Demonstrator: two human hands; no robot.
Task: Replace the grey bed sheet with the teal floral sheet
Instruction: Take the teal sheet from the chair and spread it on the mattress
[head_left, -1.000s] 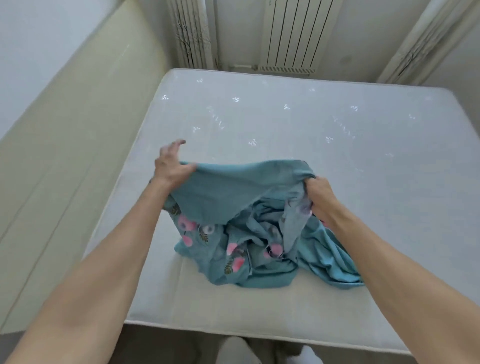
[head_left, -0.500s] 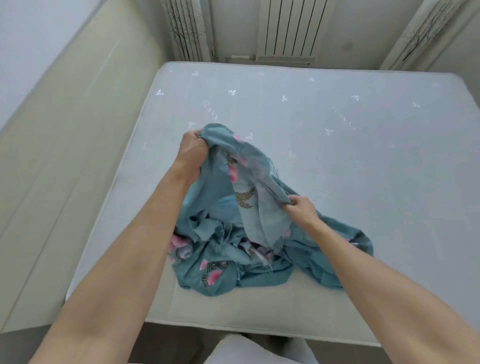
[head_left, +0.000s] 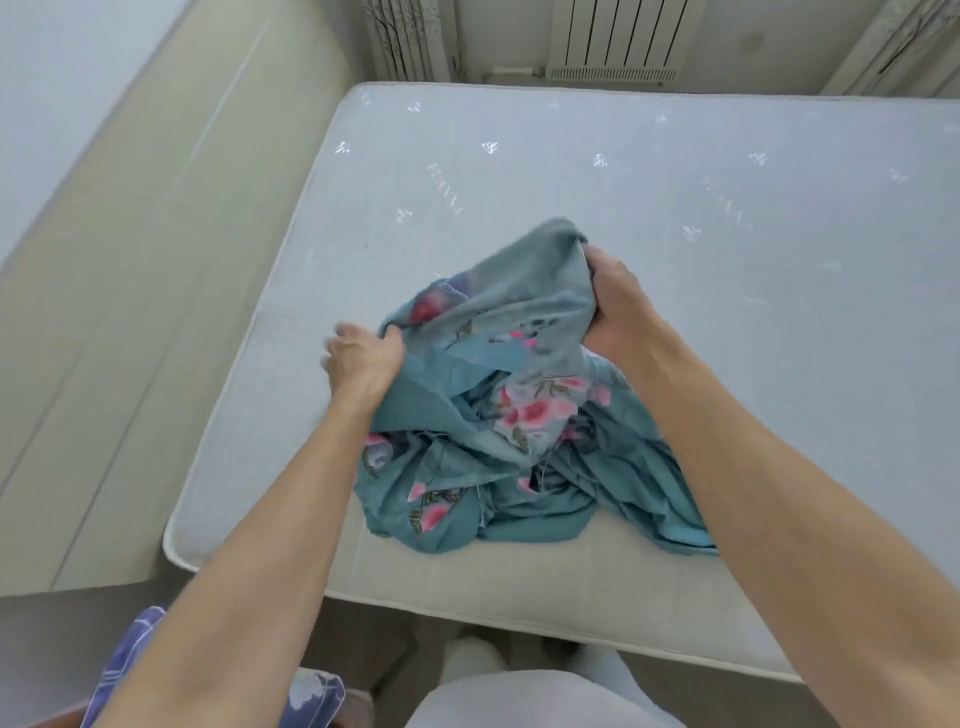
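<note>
**Hunting for an edge in the bunched sheet**

The left hand (head_left: 363, 358) pinches a fold at the bundle's left side; the right hand (head_left: 613, 301) clutches a raised gather at its far right. Between them the teal floral sheet (head_left: 498, 415) lies crumpled near the foot of the bare mattress (head_left: 675, 182). No grey sheet shows on the bed, so the work appears to be at the unfolding stage. Next, the person likely needs to find a hem or corner, then draw the cloth apart and across.
</note>
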